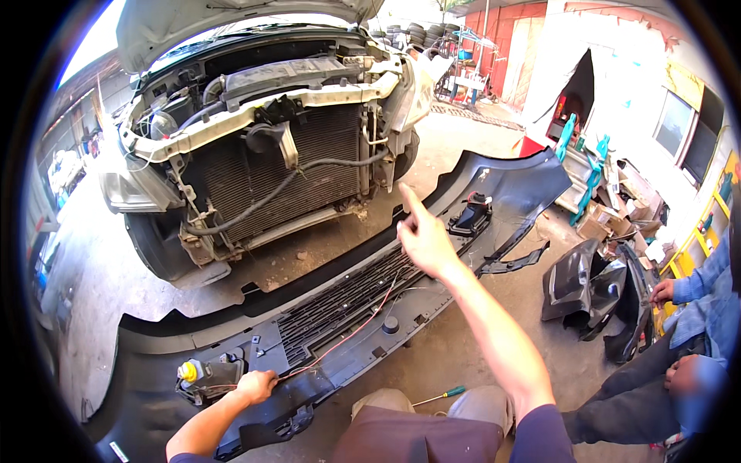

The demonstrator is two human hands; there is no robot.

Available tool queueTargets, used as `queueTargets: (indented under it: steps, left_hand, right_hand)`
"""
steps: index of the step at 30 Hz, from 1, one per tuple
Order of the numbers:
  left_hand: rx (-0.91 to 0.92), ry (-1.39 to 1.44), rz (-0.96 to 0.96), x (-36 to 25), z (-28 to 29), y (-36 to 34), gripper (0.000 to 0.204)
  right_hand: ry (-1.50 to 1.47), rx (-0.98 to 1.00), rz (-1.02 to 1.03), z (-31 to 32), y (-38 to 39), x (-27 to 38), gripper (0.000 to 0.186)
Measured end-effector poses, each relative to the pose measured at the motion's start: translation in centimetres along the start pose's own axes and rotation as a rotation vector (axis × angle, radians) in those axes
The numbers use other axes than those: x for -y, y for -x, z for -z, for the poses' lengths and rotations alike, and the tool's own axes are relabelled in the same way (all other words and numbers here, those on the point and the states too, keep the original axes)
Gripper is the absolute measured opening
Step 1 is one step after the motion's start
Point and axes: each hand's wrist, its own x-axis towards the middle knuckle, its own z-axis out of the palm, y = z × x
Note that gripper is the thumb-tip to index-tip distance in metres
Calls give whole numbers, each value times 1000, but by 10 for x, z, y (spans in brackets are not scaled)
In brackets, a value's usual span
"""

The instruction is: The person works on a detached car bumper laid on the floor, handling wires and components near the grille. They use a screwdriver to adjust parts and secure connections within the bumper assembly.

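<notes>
A long black car bumper [340, 376] lies inner side up before me, with a slatted grille [316, 328] along its middle. My left hand [256, 387] is closed on a thin red wire [356, 332] at the bumper's left part, beside a fog lamp [208, 378] with a yellow cap. The wire runs from there across the grille. Above the bumper's right half, my right hand [429, 245] points forward with its index finger stretched out and holds nothing. Near its far side, a second dark lamp unit [469, 218] sits in the bumper. A screwdriver [441, 396] lies by my knees.
Ahead stands a car [293, 143] with its hood raised, its radiator exposed and a grey hose across the front. Black plastic parts [590, 289] and cardboard boxes [610, 220] lie on the right. Another person in blue [698, 309] is close at my right.
</notes>
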Motion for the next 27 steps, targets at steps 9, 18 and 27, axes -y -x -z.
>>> queueTargets:
  steps: [9,18,27]
  left_hand:
    - [13,-30,-12,-6,7,-6,26]
    - [14,-56,-46,-11,28,2,27]
    - [-11,73,-43,-14,22,9,29]
  right_hand:
    - [-113,106,-24,42,-61,88,70]
    - [110,142,-145,45,-110,108,74]
    - [268,94,-164,30,-172,100,74]
